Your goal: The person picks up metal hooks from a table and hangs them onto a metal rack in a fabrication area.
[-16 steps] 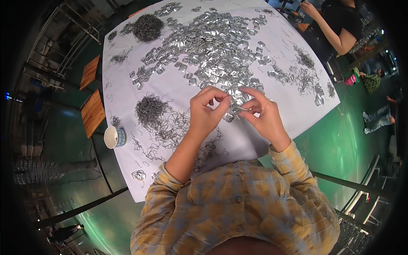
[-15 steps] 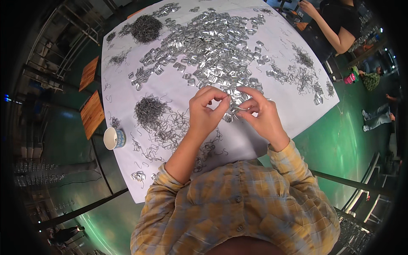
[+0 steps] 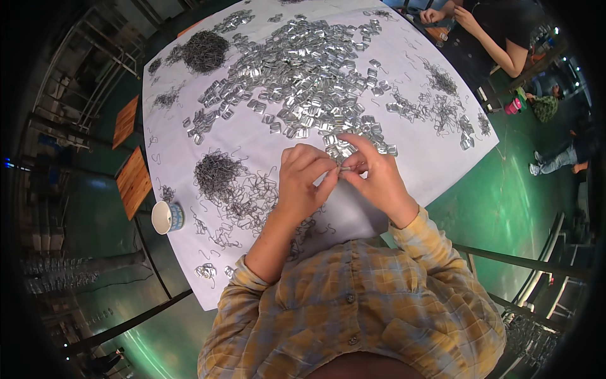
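In front of my body, both hands meet over the near end of a large heap of flat, shiny metal clips (image 3: 309,76). My right hand (image 3: 380,180) is closed, thumb and fingertips pinching a small shiny metal clip (image 3: 344,168). Against its left end come the bent, pinched fingers of my left hand (image 3: 304,180). Whatever lies between those left fingertips is too small and too covered to name. Left of my left forearm spreads a pile of thin S-shaped wire hooks (image 3: 218,174), dense at its far end and loose toward me.
On the table's white cover (image 3: 416,170) are another dark hook pile (image 3: 205,52) at far left and scattered hooks (image 3: 445,107) on the right. A paper cup (image 3: 167,217) stands at the left edge, near wooden stools (image 3: 134,182). A co-worker's arm (image 3: 499,54) reaches in at upper right.
My hands have drawn together, the clip in my right hand now touching my left fingertips. The whole view has shifted slightly. A second hand of the co-worker has come into sight.
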